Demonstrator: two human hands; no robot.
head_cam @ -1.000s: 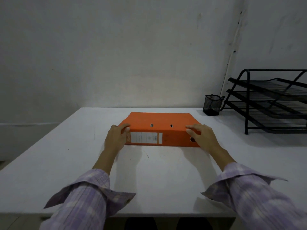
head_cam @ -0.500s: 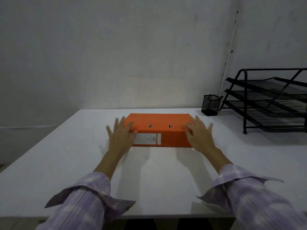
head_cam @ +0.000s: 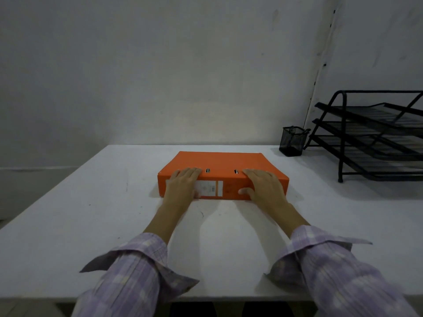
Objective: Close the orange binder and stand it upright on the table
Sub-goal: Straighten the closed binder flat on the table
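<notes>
In the middle of the white table (head_cam: 68, 225), the orange binder (head_cam: 219, 163) is lying flat and closed, spine facing the person. The left hand (head_cam: 182, 186) and right hand (head_cam: 265, 186) are resting flat across its spine edge, fingers extended, clamping nothing. Closing seems done; standing it upright is calling for a firm two-sided hold and a tilt.

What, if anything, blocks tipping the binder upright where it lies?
Nothing visible does. The orange binder lies closed and flat on the table, with the left hand and right hand resting on its near edge. The mesh pen cup and black tray rack stand apart at the far right.
</notes>
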